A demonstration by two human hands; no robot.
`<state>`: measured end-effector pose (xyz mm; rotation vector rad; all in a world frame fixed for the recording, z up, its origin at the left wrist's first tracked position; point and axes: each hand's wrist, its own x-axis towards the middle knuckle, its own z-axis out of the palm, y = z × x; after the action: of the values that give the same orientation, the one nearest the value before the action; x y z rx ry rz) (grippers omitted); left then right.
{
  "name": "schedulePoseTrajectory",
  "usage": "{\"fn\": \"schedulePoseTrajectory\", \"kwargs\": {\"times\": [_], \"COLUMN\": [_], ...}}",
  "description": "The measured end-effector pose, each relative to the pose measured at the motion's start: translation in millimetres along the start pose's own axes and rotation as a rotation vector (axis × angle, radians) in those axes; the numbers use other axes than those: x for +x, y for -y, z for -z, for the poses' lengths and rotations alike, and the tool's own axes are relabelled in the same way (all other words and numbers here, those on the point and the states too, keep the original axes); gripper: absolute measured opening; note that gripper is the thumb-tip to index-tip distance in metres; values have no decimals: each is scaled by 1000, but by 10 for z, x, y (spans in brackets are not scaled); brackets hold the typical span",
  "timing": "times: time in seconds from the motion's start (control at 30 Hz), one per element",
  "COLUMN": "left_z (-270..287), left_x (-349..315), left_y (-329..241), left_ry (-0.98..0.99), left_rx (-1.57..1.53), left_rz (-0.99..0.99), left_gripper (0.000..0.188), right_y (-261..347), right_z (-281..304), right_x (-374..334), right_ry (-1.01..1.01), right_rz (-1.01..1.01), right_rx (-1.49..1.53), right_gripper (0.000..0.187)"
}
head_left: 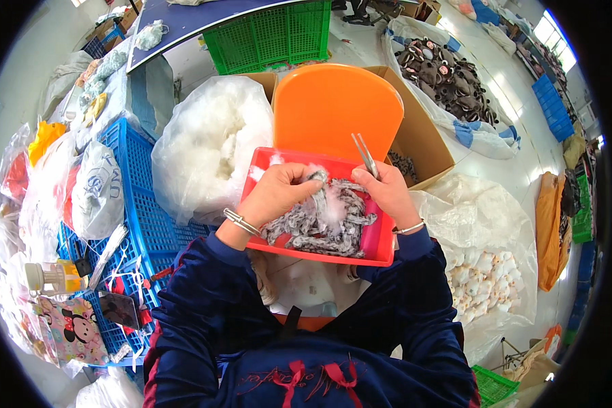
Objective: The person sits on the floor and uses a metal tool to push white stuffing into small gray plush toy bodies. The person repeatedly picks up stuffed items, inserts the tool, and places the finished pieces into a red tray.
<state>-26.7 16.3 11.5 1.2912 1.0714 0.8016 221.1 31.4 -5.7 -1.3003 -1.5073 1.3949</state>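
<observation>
On my remote feed, the left hand pinches a grey plush piece above a red tray of similar pieces and white stuffing; the right hand grips upward-pointing metal tweezers. I'd keep that pinch light and the tips clear of it. The grip hides much of the piece's outline.

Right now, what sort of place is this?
Probably a plush-toy workshop: a bag of white stuffing, a red tray of gray fuzzy pieces, and a heap of dark plush pieces.
</observation>
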Motion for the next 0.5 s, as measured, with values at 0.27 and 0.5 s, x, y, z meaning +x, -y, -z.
{"fn": "schedulePoseTrajectory", "kwargs": {"times": [0.27,0.5], "left_z": [-56,225], "left_x": [-8,-8], "left_y": [29,-72], "left_ry": [103,378], "left_rx": [182,657], "left_rz": [-29,120], "left_gripper": [17,29], "right_y": [211,206], "right_z": [-265,-176], "right_x": [-67,-67], "right_ry": [196,112], "right_rz": [131,94], "right_rx": [113,88], "right_gripper": [9,8]}}
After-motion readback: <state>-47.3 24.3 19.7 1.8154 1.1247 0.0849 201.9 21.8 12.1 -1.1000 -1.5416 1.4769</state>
